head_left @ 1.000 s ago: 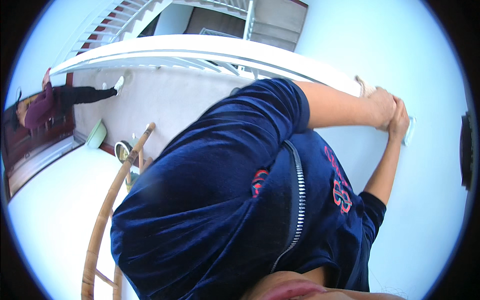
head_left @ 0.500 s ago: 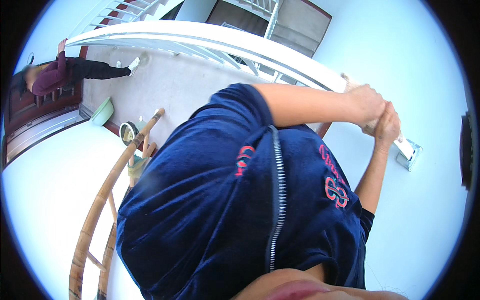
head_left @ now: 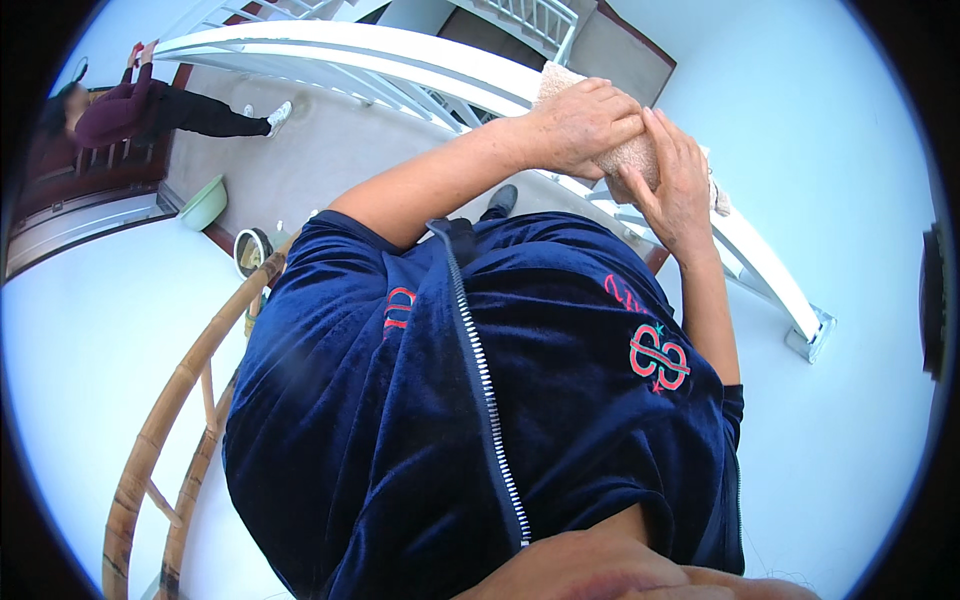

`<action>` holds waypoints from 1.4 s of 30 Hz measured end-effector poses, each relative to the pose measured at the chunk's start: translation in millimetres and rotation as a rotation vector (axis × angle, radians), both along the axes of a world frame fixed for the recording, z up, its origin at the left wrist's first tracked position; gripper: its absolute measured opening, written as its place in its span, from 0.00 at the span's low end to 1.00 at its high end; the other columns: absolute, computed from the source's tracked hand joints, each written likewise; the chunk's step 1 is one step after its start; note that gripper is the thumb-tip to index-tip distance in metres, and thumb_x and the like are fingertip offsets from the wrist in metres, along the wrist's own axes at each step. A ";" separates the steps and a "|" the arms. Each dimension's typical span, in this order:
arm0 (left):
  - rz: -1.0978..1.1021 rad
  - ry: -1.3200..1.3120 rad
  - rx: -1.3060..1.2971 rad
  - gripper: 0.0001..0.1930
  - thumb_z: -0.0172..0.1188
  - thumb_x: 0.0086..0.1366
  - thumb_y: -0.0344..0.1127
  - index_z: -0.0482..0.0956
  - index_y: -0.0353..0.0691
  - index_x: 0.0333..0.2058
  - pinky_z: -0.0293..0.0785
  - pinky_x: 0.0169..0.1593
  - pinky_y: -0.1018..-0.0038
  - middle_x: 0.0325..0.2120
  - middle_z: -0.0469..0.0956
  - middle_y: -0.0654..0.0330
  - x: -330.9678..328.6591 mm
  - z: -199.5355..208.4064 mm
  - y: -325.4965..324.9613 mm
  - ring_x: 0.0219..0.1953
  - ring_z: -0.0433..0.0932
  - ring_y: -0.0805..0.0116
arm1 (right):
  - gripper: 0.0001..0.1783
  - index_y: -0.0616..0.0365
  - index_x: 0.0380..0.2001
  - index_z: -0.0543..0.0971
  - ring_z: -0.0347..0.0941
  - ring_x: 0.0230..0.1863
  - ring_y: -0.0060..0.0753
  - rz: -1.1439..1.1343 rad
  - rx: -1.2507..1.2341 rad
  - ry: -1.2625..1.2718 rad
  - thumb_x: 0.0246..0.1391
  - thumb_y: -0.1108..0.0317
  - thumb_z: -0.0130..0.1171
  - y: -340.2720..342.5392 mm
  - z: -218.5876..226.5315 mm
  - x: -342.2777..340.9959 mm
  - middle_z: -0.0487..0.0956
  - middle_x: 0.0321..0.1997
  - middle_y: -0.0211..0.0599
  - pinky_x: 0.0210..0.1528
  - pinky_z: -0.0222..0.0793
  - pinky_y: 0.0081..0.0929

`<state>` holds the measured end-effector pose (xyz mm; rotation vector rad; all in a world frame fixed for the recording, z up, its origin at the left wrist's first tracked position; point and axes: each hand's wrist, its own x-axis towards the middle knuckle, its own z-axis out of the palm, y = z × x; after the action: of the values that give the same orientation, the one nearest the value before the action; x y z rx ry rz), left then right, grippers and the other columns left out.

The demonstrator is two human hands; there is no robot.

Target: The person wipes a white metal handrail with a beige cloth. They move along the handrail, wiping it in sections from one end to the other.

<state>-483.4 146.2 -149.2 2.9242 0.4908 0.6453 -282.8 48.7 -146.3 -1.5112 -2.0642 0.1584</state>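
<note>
A pale pink-beige cloth (head_left: 632, 160) is wrapped over the top of a white handrail (head_left: 370, 48), with one corner sticking up beyond the rail. My left hand (head_left: 585, 125) presses on the cloth from the left, its fingers curled over it. My right hand (head_left: 678, 185) grips the cloth's right side, thumb towards me and fingers on top. The fingertips of both hands nearly meet. Part of the rail beneath is hidden by the cloth and hands.
At the rail's far left end, a person in a maroon top (head_left: 112, 118) has raised hands near something red. A bamboo ladder (head_left: 150, 440) stands at my left. Beyond it are a green basin (head_left: 205, 205) and a round container (head_left: 252, 252). A bracket (head_left: 812, 335) fixes the rail to the wall.
Both hands and the cloth have moved left along the rail, away from its wall end. My hands, stacked tightly before, now sit side by side. The other person's hands are higher.
</note>
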 end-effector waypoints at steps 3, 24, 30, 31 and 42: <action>-0.018 0.124 -0.139 0.45 0.77 0.47 0.55 0.72 0.35 0.59 0.69 0.59 0.56 0.51 0.77 0.48 5.7 16.8 5.3 0.55 0.75 0.51 | 0.39 0.52 0.66 0.69 0.67 0.67 0.50 -0.055 -0.074 -0.102 0.54 0.50 0.66 -7.1 14.5 10.1 0.74 0.63 0.47 0.73 0.46 0.59; 0.268 0.394 -0.107 0.40 0.78 0.39 0.57 0.77 0.52 0.53 0.61 0.62 0.43 0.45 0.79 0.55 51.6 11.5 -9.7 0.54 0.76 0.51 | 0.16 0.57 0.54 0.81 0.78 0.55 0.36 -0.400 -0.169 0.266 0.65 0.65 0.60 -55.5 -6.4 148.5 0.82 0.54 0.41 0.51 0.75 0.31; 0.360 0.252 0.167 0.51 0.80 0.39 0.60 0.69 0.59 0.63 0.55 0.64 0.37 0.55 0.76 0.58 -44.0 3.1 25.0 0.63 0.68 0.51 | 0.12 0.54 0.47 0.85 0.80 0.45 0.35 -0.476 -0.047 0.185 0.65 0.64 0.59 -62.6 -24.6 146.1 0.86 0.44 0.37 0.46 0.74 0.29; 0.372 0.250 0.176 0.53 0.80 0.39 0.60 0.67 0.61 0.66 0.53 0.64 0.36 0.57 0.75 0.58 -58.4 2.1 32.3 0.65 0.66 0.51 | 0.10 0.52 0.45 0.85 0.81 0.41 0.35 -0.473 0.000 0.138 0.64 0.64 0.59 -63.3 -25.1 146.7 0.86 0.40 0.35 0.45 0.74 0.30; 0.282 0.302 0.117 0.42 0.80 0.39 0.42 0.74 0.50 0.57 0.70 0.55 0.58 0.46 0.78 0.59 -130.7 20.5 79.6 0.51 0.77 0.56 | 0.10 0.47 0.43 0.86 0.81 0.33 0.31 -0.501 0.119 0.031 0.60 0.63 0.64 -59.5 -18.4 141.5 0.85 0.30 0.32 0.41 0.74 0.28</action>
<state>-614.1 225.7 -128.7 3.1066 0.9393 0.2617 -141.3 -10.9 -164.7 -1.8772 -1.5796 -0.1309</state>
